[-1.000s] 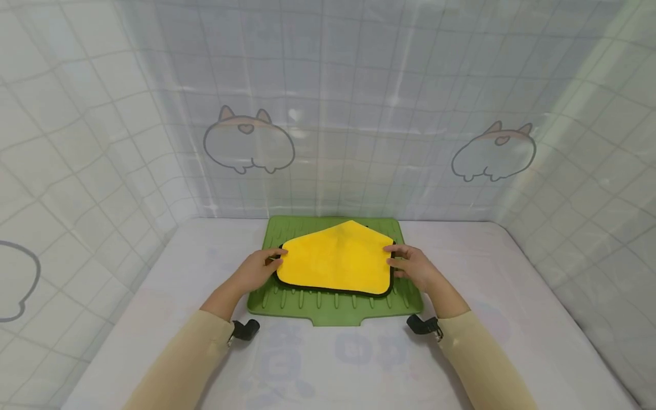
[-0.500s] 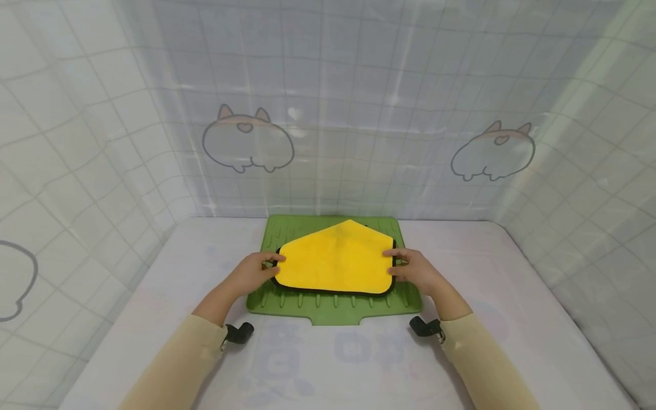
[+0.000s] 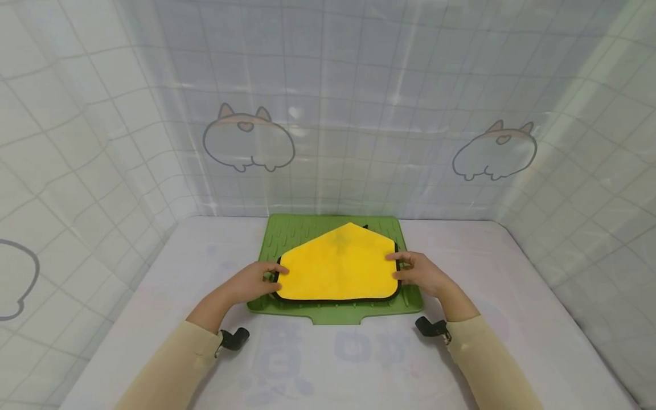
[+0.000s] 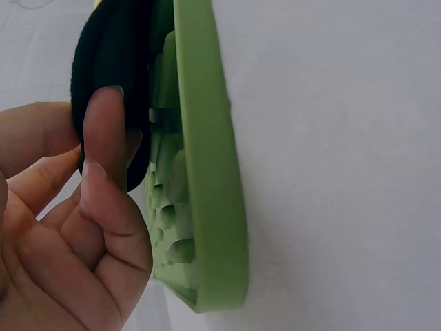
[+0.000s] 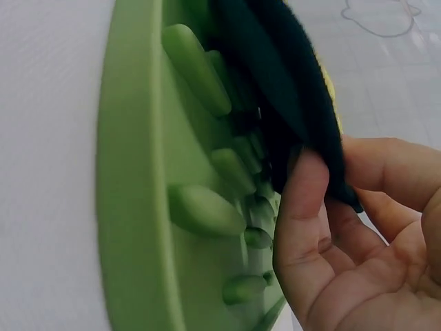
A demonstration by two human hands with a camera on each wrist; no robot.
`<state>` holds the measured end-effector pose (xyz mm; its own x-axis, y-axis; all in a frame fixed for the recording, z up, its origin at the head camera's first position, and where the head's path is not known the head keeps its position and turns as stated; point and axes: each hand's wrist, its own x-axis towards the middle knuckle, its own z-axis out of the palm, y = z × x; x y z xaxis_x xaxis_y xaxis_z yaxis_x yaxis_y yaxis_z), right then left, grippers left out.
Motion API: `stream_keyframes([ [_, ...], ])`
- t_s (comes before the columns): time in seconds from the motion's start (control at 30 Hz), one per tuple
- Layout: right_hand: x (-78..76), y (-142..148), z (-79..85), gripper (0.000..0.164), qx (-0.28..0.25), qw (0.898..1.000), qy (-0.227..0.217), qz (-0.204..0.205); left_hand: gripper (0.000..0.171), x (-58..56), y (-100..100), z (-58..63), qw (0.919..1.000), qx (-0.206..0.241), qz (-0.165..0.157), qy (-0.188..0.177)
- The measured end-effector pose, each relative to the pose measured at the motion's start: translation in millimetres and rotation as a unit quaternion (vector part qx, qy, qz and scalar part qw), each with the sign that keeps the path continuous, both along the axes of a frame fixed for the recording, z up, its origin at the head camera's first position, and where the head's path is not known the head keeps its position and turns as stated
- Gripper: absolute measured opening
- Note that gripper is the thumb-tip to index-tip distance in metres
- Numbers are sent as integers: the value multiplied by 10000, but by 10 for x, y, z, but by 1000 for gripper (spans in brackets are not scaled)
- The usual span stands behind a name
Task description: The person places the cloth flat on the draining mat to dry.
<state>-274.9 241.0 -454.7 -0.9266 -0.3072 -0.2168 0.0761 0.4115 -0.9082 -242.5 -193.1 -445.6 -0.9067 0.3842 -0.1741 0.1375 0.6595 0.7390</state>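
A yellow cloth with a dark border and dark underside lies folded above a green ribbed drying tray. Its far edge rises to a point. On its left edge, my left hand pinches the cloth between thumb and fingers. My right hand pinches the opposite edge the same way. In the left wrist view, the thumb presses the dark underside, and the held edge stands above the tray's ribs. The right wrist view shows the other dark edge raised off the ribs too. Most of the tray's middle is hidden.
A small dark tip shows behind the cloth's far edge; what it belongs to is hidden. The tray sits on a white patterned table cover, close to a grid-patterned curtain at the back. Similar curtains hang left and right.
The cloth has shifted a little toward me, its near edge now covering more of the tray's front ribs. Both hands came along with it, the left more than the right.
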Motion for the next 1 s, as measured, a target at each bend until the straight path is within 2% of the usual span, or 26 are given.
stream_keyframes([
  [0.27,72,51,37,43,438,9981,23,424,44,48,-5,2,9989,-99,-444,-76],
  [0.37,80,77,47,44,498,9961,220,692,48,40,-19,-5,9989,-93,-447,-58],
  [0.43,74,96,51,45,500,9951,436,728,50,22,-33,-20,9992,-66,-403,0],
  [0.57,37,121,52,50,389,9940,909,462,51,-32,-47,-50,9996,0,-201,197],
  [0.67,-8,109,49,53,205,9943,1033,183,53,-85,-41,-63,9995,115,-102,258],
  [0.87,-101,53,34,50,-46,9969,746,-245,55,-193,2,-64,9991,397,120,75],
  [1.0,-173,20,11,49,-223,9980,453,-381,49,-260,31,-77,9960,764,417,-195],
])
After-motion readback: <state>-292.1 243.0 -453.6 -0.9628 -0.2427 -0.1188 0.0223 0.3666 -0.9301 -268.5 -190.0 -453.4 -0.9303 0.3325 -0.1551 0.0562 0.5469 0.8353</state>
